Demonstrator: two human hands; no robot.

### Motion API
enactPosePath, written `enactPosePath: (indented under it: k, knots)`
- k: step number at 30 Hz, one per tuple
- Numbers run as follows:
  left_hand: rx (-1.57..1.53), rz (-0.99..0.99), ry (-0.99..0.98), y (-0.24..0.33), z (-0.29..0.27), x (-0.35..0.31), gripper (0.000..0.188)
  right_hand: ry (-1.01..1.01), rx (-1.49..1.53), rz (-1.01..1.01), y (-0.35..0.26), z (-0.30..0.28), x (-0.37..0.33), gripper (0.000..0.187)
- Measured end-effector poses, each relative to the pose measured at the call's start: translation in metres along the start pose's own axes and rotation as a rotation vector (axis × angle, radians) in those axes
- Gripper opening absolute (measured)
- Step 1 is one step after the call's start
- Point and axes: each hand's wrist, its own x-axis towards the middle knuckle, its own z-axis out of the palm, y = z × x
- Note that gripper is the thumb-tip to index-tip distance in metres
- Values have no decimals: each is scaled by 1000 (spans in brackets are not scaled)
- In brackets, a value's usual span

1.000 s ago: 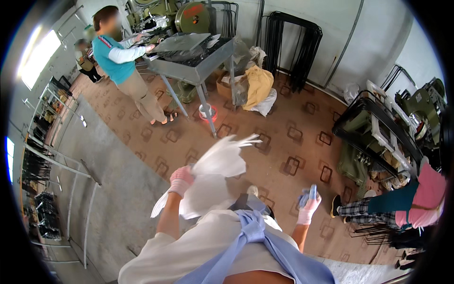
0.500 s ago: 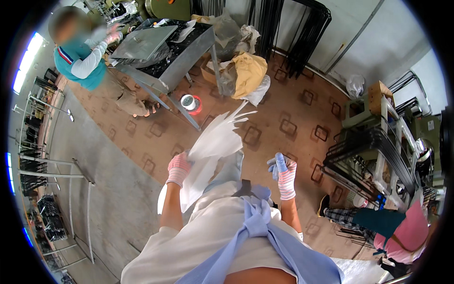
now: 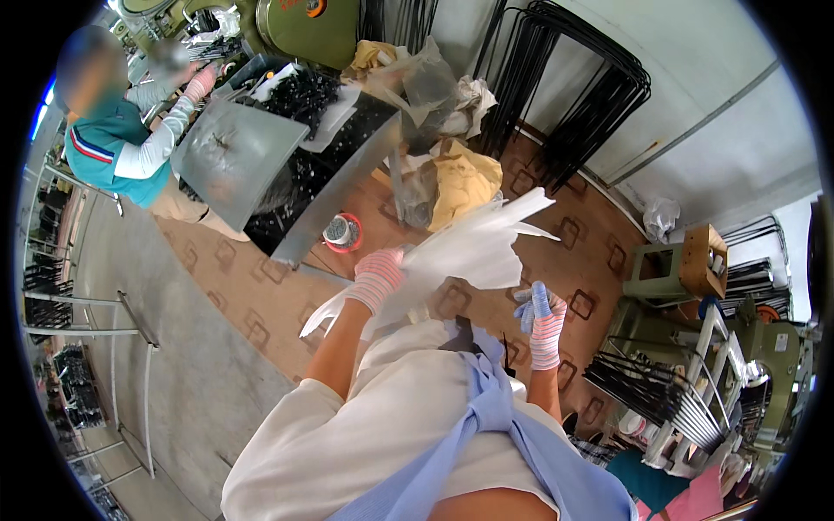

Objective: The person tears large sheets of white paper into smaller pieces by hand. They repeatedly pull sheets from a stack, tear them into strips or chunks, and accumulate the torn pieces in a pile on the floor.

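Observation:
My left hand [image 3: 378,276], in a pink striped glove, grips a bundle of long white plastic sheets [image 3: 473,247] that fans out up and to the right in front of my body. My right hand [image 3: 540,317], in a striped glove with blue fingertips, is raised just below the sheets' right end, fingers curled, apart from the bundle and holding nothing I can make out. My cream shirt and a blue apron fill the lower middle of the view.
A metal worktable [image 3: 287,174] piled with small black parts stands ahead on the left, where another person [image 3: 130,143] in a teal top works. A small round tin in a red ring [image 3: 340,232] sits on the floor. Yellow cloth and bags [image 3: 456,178], black wire racks [image 3: 565,104] and shelving [image 3: 686,382] lie around.
The view has swung toward the worktable, which is now closer. My right hand has come in nearer my body under the sheets. My left hand keeps its hold on the bundle.

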Motion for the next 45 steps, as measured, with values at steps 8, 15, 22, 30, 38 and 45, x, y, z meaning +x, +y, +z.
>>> enactPosePath:
  k: [8, 15, 22, 30, 38, 45]
  knots:
    - [-16, -177, -58, -10, -29, 61, 32, -60, 78, 115, -6, 20, 126, 39]
    - [-146, -362, 228, 17, -81, 151, 30, -233, 106, 12, -37, 67, 327, 35]
    - [-154, -442, 483, 34, -160, 266, 25, -521, 101, -171, -35, 192, 593, 15]
    - [-214, -746, 424, 30, -220, 341, 23, -604, -601, -563, -17, 371, 762, 36]
    - [-160, -753, 610, 1, -201, 366, 52, -629, -1066, -600, 40, 551, 885, 46]
    - [-179, -815, 579, 17, -222, 370, 32, -518, -1292, -712, 59, 647, 904, 43]
